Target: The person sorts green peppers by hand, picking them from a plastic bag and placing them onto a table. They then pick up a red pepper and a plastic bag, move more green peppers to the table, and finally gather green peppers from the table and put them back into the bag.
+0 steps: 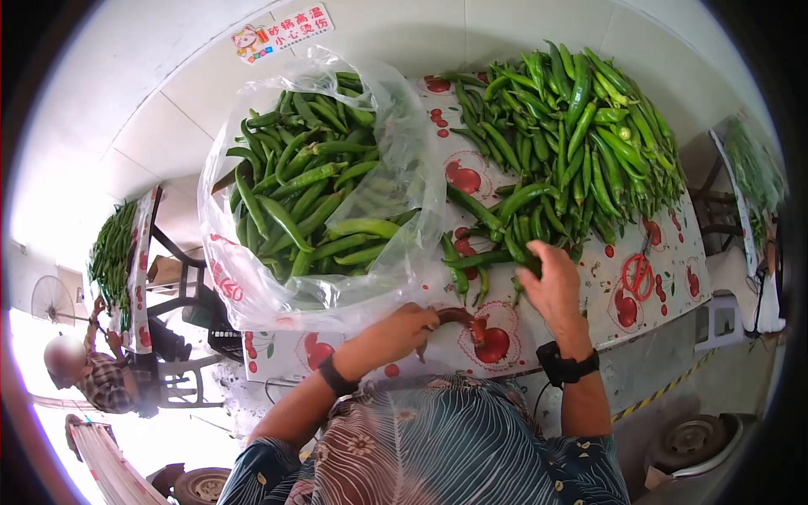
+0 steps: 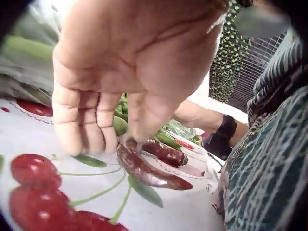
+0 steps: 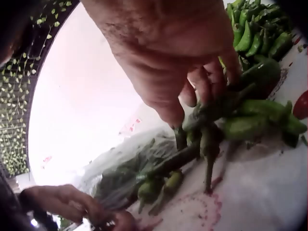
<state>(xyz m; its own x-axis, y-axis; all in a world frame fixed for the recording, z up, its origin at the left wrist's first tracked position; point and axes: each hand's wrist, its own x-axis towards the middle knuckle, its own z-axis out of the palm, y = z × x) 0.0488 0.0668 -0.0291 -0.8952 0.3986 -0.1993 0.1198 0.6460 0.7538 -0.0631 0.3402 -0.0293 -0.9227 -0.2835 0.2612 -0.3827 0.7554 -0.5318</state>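
Note:
My left hand (image 1: 394,337) is low over the table's near side, between the bag and the right hand. In the left wrist view its thumb and fingers pinch the stem end of a dark red chili pepper (image 2: 151,174). Another dark red chili pepper (image 1: 457,316) lies curved just beyond these fingers. At the near edge of a heap of green chili peppers (image 1: 589,143), my right hand (image 1: 554,286) reaches down with thumb and fingers curled about a green chili pepper (image 3: 204,111). More green peppers (image 3: 248,126) lie close beside its fingertips.
A big clear plastic bag (image 1: 421,151) full of green peppers stands left on the patterned tablecloth (image 1: 404,370). Red-handled scissors (image 1: 637,276) lie at the right. At far left, another person (image 1: 105,370) sits by a second table with peppers. A stool (image 1: 720,321) stands right.

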